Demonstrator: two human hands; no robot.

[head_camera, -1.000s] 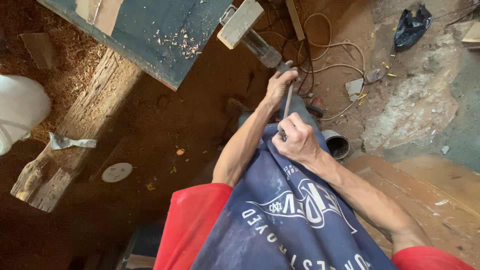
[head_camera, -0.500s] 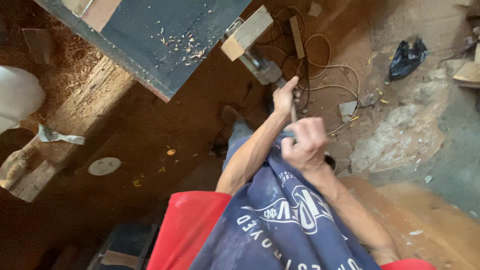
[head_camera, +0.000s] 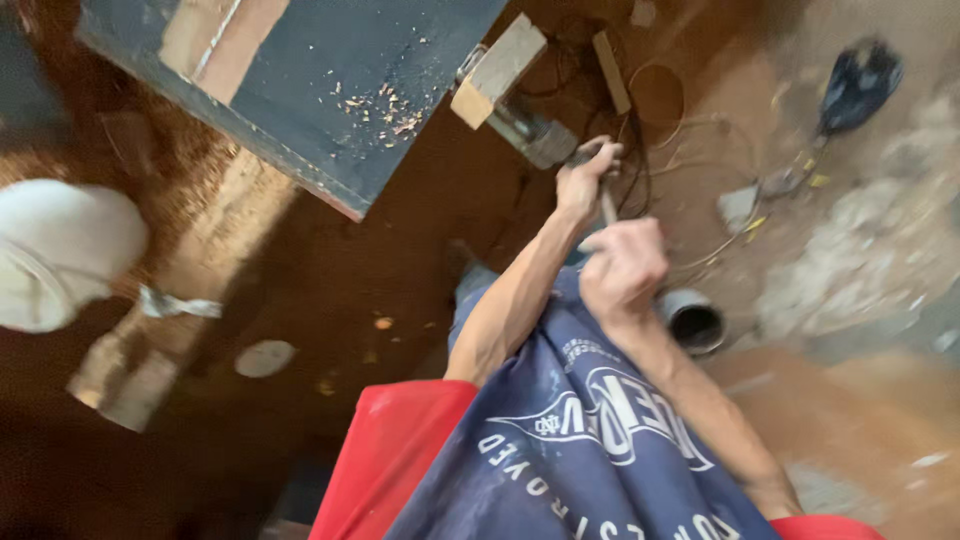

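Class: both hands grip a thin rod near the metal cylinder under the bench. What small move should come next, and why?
Probably hold steady first: the left hand grips the rod by the cylinder, the right hand lower, and the picture is blurred.

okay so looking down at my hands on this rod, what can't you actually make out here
Head view, the only one, smeared by motion blur:
- The rod: its lower end is hidden inside the right hand, its top under the left hand.
- Where the rod meets the metal cylinder: covered by the left fingers.
- The white rounded shape: cut off by the left edge.
- The dark bag: too blurred to identify.
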